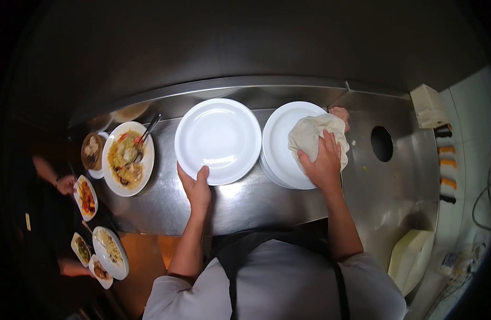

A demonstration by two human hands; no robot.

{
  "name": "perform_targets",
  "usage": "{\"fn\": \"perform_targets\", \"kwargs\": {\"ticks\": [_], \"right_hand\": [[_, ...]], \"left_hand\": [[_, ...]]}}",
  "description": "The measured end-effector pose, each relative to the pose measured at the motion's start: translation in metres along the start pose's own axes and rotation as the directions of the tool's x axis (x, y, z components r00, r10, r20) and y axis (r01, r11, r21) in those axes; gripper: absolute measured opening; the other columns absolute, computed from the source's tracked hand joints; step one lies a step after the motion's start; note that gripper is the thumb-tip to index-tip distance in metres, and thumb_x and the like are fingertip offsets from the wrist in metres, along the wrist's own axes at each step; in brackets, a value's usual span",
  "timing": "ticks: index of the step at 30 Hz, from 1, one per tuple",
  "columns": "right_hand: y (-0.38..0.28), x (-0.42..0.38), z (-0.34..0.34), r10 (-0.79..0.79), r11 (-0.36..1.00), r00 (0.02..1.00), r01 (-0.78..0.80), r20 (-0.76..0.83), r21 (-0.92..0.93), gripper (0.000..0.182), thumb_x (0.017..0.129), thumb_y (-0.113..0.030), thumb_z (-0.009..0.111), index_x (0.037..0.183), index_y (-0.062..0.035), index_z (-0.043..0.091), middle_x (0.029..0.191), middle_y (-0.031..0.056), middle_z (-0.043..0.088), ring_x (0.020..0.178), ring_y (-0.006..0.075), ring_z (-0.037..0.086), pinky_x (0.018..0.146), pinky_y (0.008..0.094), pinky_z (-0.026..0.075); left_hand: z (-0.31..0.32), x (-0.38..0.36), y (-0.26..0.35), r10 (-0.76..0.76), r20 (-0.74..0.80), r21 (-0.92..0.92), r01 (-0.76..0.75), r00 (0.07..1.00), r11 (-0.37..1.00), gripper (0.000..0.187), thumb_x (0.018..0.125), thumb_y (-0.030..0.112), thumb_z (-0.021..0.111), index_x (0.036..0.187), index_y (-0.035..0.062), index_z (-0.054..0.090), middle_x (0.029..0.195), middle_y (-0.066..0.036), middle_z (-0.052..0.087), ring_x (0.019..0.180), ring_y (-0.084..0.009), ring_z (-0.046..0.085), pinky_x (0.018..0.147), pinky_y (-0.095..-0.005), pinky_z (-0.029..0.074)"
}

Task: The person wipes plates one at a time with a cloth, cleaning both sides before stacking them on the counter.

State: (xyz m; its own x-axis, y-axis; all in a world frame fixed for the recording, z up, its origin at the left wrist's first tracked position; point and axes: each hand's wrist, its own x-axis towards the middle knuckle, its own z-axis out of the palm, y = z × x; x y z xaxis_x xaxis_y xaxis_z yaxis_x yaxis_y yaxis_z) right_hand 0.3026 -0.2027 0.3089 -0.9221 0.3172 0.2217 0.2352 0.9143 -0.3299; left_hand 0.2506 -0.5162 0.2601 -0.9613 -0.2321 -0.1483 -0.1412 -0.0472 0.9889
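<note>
My left hand (196,188) grips the near rim of a large white plate (217,136), thumb on top and fingers mostly hidden at the side. My right hand (325,162) presses a crumpled off-white cloth (312,133) onto the right part of another white plate (280,130). That plate tops a stack, whose lower rims show at the near left. A pinkish lump (341,116) sticks out behind the cloth; I cannot make out what it is.
Left on the steel counter (171,205) stand a dish of food with tongs (129,159) and a bamboo steamer (91,152). At far left, a person's hand (65,184) is near smaller dishes. A round hole (382,144) and knife handles (448,160) lie right.
</note>
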Motion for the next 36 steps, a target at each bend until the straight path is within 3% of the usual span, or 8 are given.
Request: {"fn": "perform_targets", "kwargs": {"ticks": [15, 18, 20, 25, 28, 29, 34, 36], "right_hand": [[0.058, -0.048, -0.035, 0.047, 0.999, 0.999, -0.047, -0.01, -0.008, 0.07, 0.077, -0.04, 0.075, 0.127, 0.0056, 0.056, 0.143, 0.0289, 0.046, 0.136, 0.0444, 0.04, 0.113, 0.057, 0.026], [0.062, -0.031, -0.05, 0.038, 0.995, 0.999, -0.035, 0.034, -0.089, 0.074, 0.08, -0.04, 0.073, 0.131, 0.0088, 0.052, 0.147, 0.03, 0.041, 0.139, 0.0451, 0.036, 0.115, 0.0524, 0.025], [0.066, -0.008, -0.03, 0.023, 0.994, 1.0, -0.024, -0.008, -0.11, 0.075, 0.083, -0.041, 0.071, 0.133, 0.0103, 0.049, 0.15, 0.0309, 0.036, 0.14, 0.0456, 0.034, 0.117, 0.0485, 0.024], [0.021, -0.006, -0.001, -0.341, 0.923, 0.933, 0.308, 0.118, 0.231, 0.076, 0.082, -0.039, 0.071, 0.141, 0.0003, 0.046, 0.152, 0.0237, 0.038, 0.143, 0.0344, 0.034, 0.119, 0.0503, 0.021], [0.04, -0.056, -0.061, -0.451, 0.88, 0.814, 0.337, 0.365, 0.336, 0.071, 0.076, -0.03, 0.078, 0.138, -0.0069, 0.053, 0.15, 0.0148, 0.045, 0.143, 0.0292, 0.038, 0.117, 0.0517, 0.027], [0.065, -0.063, -0.066, -0.391, 0.907, 0.861, 0.3, 0.324, 0.296, 0.071, 0.074, -0.028, 0.079, 0.137, -0.0066, 0.054, 0.15, 0.0149, 0.046, 0.142, 0.0293, 0.039, 0.116, 0.0529, 0.028], [0.1, 0.008, -0.055, -0.156, 0.986, 0.976, 0.164, 0.15, -0.04, 0.08, 0.079, -0.037, 0.073, 0.144, -0.0007, 0.044, 0.156, 0.0214, 0.033, 0.147, 0.0332, 0.029, 0.117, 0.0539, 0.023], [0.072, 0.036, -0.022, -0.202, 0.978, 0.978, 0.199, 0.053, 0.055, 0.079, 0.082, -0.042, 0.069, 0.143, 0.0003, 0.044, 0.156, 0.0243, 0.031, 0.147, 0.0344, 0.026, 0.117, 0.0527, 0.021]], "left_hand": [[0.054, -0.016, -0.015, 0.105, 0.053, 0.116, -0.111, 0.993, 0.987, 0.073, 0.086, 0.006, 0.06, 0.148, -0.0063, 0.024, 0.142, -0.021, 0.041, 0.131, -0.0311, 0.044, 0.113, -0.0401, 0.031], [0.055, -0.064, 0.035, 0.612, 0.116, 0.365, -0.606, 0.782, 0.706, 0.079, 0.085, 0.009, 0.067, 0.148, -0.008, 0.023, 0.136, -0.022, 0.046, 0.124, -0.0301, 0.049, 0.11, -0.041, 0.035], [0.059, -0.089, 0.023, 0.521, 0.496, 0.124, -0.65, 0.695, 0.749, 0.087, 0.081, 0.008, 0.074, 0.15, -0.0057, 0.023, 0.135, -0.02, 0.046, 0.117, -0.0281, 0.052, 0.104, -0.0404, 0.041], [0.116, -0.123, 0.0, -0.063, 0.698, 0.216, -0.126, 0.713, 0.968, 0.087, 0.08, 0.0, 0.07, 0.152, -0.0033, 0.022, 0.134, -0.02, 0.046, 0.105, -0.0255, 0.054, 0.088, -0.0369, 0.05], [0.12, -0.108, -0.02, 0.331, 0.704, 0.112, -0.558, 0.628, 0.822, 0.091, 0.077, -0.005, 0.067, 0.154, -0.0032, 0.017, 0.133, -0.018, 0.045, 0.098, -0.0206, 0.053, 0.078, -0.0315, 0.05], [0.121, -0.111, -0.016, 0.099, 0.706, 0.105, -0.242, 0.702, 0.965, 0.094, 0.075, -0.006, 0.066, 0.155, -0.0012, 0.016, 0.133, -0.017, 0.043, 0.099, -0.0179, 0.053, 0.079, -0.0289, 0.05], [0.139, -0.115, -0.006, -0.054, 0.641, 0.022, 0.052, 0.766, 0.998, 0.057, 0.1, 0.018, 0.05, 0.152, 0.0026, 0.032, 0.133, -0.01, 0.046, 0.097, -0.0146, 0.054, 0.082, -0.0291, 0.05], [0.145, -0.12, 0.006, -0.109, 0.63, 0.015, 0.128, 0.769, 0.992, 0.056, 0.105, 0.036, 0.042, 0.15, 0.0043, 0.036, 0.131, -0.008, 0.051, 0.097, -0.0134, 0.056, 0.082, -0.0298, 0.05]]}}
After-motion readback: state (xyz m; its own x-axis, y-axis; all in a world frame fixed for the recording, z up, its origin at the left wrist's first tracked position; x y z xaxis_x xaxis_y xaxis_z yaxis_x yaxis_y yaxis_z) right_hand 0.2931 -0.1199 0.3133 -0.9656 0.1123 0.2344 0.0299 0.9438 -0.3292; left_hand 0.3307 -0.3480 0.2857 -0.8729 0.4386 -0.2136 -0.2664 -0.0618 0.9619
